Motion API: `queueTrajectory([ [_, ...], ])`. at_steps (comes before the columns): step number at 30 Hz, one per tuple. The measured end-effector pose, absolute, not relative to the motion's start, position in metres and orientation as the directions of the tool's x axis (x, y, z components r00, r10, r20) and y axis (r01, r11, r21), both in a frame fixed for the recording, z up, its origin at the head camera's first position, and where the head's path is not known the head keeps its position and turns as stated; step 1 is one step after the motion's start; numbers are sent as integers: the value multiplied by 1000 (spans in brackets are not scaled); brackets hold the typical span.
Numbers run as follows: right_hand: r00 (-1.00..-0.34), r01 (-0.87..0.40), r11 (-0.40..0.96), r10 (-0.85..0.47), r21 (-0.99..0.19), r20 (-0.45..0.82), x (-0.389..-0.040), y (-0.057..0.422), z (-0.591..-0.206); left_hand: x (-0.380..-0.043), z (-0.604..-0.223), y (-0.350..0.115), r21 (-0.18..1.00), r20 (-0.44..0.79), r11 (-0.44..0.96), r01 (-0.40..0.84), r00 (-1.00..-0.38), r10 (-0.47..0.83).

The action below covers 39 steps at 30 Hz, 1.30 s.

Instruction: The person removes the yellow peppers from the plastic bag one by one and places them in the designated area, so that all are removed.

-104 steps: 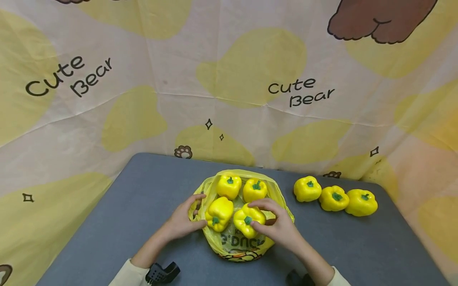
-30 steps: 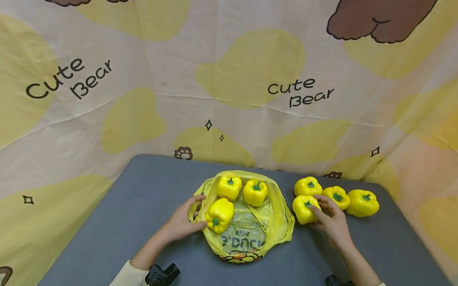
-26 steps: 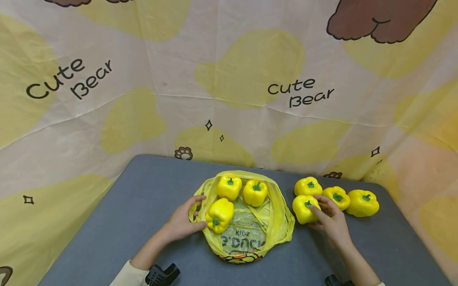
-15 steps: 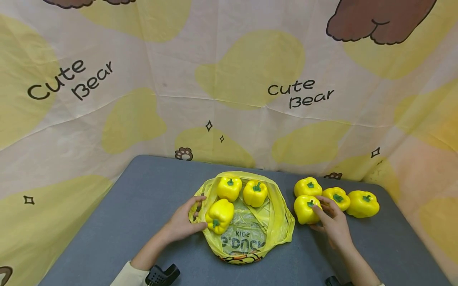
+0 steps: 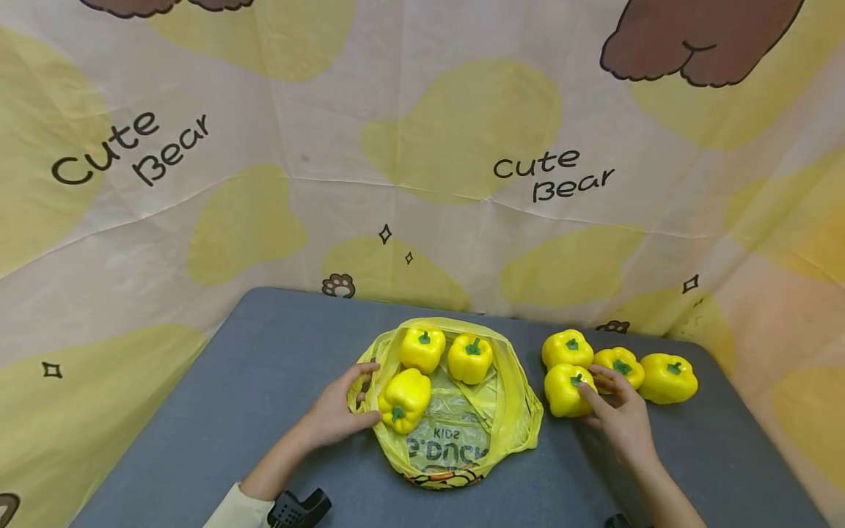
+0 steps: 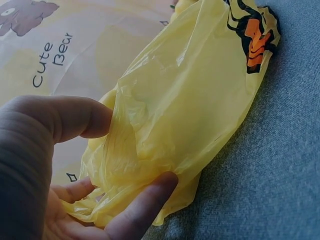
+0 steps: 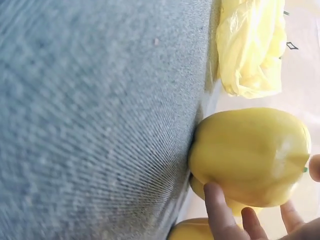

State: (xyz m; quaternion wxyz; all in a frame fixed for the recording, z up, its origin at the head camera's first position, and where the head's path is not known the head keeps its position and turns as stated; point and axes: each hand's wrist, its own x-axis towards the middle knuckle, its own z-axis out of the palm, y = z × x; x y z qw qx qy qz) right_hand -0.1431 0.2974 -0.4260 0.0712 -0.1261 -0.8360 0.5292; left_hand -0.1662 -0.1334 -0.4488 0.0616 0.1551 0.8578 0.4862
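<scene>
A yellow plastic bag (image 5: pixel 521 411) stands with its mouth spread on the grey table, three yellow bell peppers (image 5: pixel 422 349) inside. My left hand (image 5: pixel 338 407) grips the bag's left rim; in the left wrist view the thin yellow plastic (image 6: pixel 170 110) lies between thumb and fingers. To the right of the bag a yellow bell pepper (image 5: pixel 565 392) with a green stem rests on the table. Beside it is my right hand (image 5: pixel 623 422), fingers loosely spread. In the right wrist view its fingertips (image 7: pixel 215 197) are at the pepper's side, and the thumb stands slightly off it.
Three more yellow bell peppers (image 5: pixel 670 378) sit in a row behind and right of the right hand. A cloth backdrop (image 5: pixel 422 147) printed with bear drawings hangs behind the table (image 5: pixel 264 352).
My right hand has carried a bell pepper out of the bag to the table on the right, then loosened and eased slightly rightward. The left hand has stayed on the bag rim.
</scene>
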Motion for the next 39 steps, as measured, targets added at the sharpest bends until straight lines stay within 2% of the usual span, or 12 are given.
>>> queueTrajectory([
  [9, -944, 30, 582, 283, -813, 168, -138, 298, -416, -166, -449, -133, 848, 44, 488, 204, -946, 320],
  [16, -921, -63, 574, 282, -816, 269, -134, 291, -403, -166, -449, -134, 853, 61, 476, 217, -945, 321],
  [24, -894, -105, 638, 276, -763, 354, -129, 278, -391, -166, -450, -131, 847, 65, 489, 208, -954, 294],
  [33, -885, -327, 574, 93, -750, 457, -128, 256, -384, -166, -449, -131, 845, 68, 492, 211, -954, 292],
  [39, -873, -425, 519, -17, -741, 488, -133, 237, -382, -166, -450, -131, 845, 64, 492, 210, -953, 297],
])
